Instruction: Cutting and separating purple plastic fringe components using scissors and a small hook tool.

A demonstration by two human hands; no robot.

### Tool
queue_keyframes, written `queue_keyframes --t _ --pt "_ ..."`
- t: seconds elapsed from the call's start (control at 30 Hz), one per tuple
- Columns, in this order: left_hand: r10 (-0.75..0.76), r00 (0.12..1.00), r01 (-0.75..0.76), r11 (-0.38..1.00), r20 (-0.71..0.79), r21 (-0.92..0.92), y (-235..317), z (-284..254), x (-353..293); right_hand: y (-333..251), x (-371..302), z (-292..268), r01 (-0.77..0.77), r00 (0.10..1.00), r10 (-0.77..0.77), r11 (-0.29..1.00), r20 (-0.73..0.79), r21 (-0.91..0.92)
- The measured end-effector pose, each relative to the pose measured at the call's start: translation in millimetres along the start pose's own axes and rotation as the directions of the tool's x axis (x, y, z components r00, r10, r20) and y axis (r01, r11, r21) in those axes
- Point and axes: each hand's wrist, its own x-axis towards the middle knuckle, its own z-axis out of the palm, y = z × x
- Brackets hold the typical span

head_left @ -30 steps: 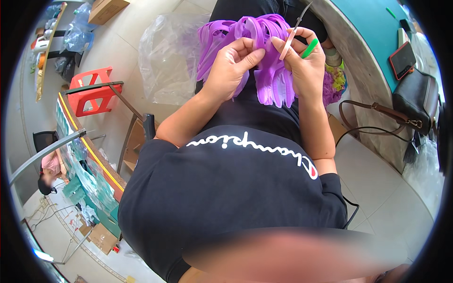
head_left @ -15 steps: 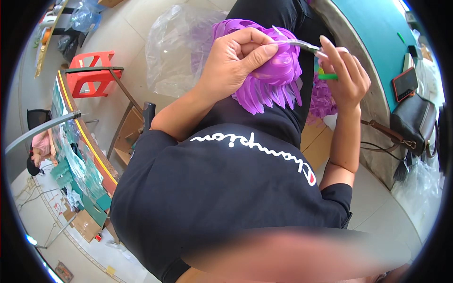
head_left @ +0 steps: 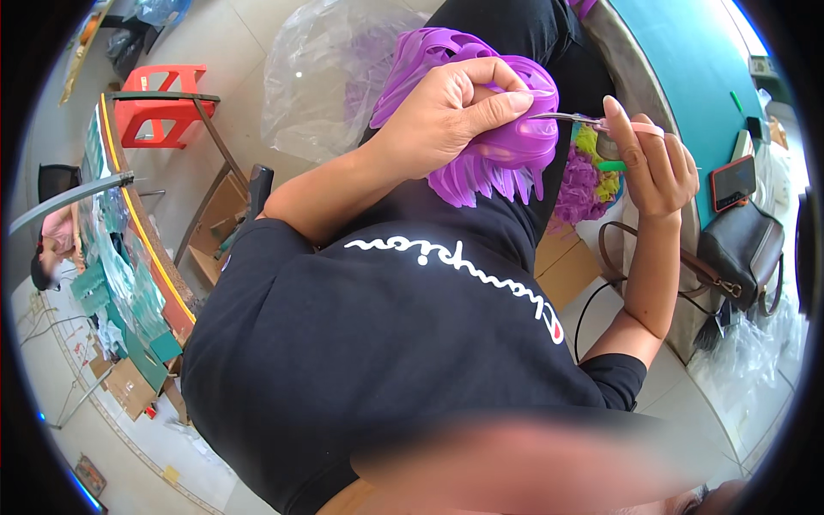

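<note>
A bundle of glossy purple rubbery pieces point(head_left: 515, 154) with petal-like strips rests on my lap. My left hand point(head_left: 468, 116) is closed on it, thumb and forefinger pinching its upper part. My right hand point(head_left: 657, 172) grips small metal scissors point(head_left: 571, 117), their blades pointing left and reaching the bundle beside my left thumb. Pink shows at the scissors' handle, and a bit of green point(head_left: 612, 166) sticks out below by the fingers. The right forefinger is stretched out. Exactly where the blade tips end among the purple folds is hard to make out.
Below my right hand lies a pile of purple and yellow pieces point(head_left: 588, 184). A clear plastic bag point(head_left: 313, 86) is on the floor, near a red stool point(head_left: 163, 103). Right, a teal tabletop point(head_left: 678, 69) holds a phone point(head_left: 732, 183) beside a black handbag point(head_left: 742, 249). A person sits far left.
My right hand has moved right and slightly down with the scissors, whose blades now sit lower on the bundle. My left hand has shifted a little right, still pinching. The view has shifted slightly.
</note>
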Motion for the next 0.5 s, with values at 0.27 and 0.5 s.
queue_keyframes --t 0.27,0.5 --pt "-0.008 0.999 0.008 1.0 0.043 0.005 -1.1 0.8 1.3 0.4 -4.4 -0.1 0.021 0.999 -0.024 0.997 -0.03 -0.079" --pt "-0.073 0.995 0.078 0.995 0.071 -0.067 2.9 1.5 0.1 2.0 -0.3 -5.4 0.072 0.997 -0.071 0.992 0.006 -0.101"
